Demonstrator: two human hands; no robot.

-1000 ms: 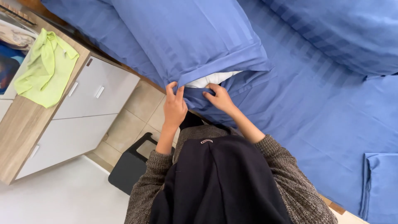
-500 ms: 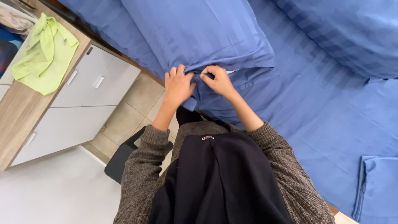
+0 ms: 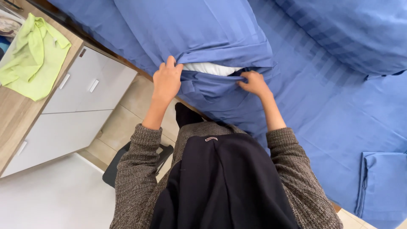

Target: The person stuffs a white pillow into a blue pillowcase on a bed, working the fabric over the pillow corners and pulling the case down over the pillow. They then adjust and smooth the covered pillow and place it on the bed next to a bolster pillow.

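Pillowcase [image 3: 203, 38] is on the bed [image 3: 330, 110], open end facing you with white pillow [image 3: 212, 68] peeking out. Going left to right: green cloth [image 3: 32, 59] on the desk [image 3: 17, 114], your left hand [image 3: 167, 79] gripping the case's flap, then your right hand [image 3: 254, 82] pinching its edge.

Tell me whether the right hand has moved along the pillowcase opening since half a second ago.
Yes. The right hand has slid rightward, away from the left hand, exposing the white pillow between them at the blue pillowcase opening.
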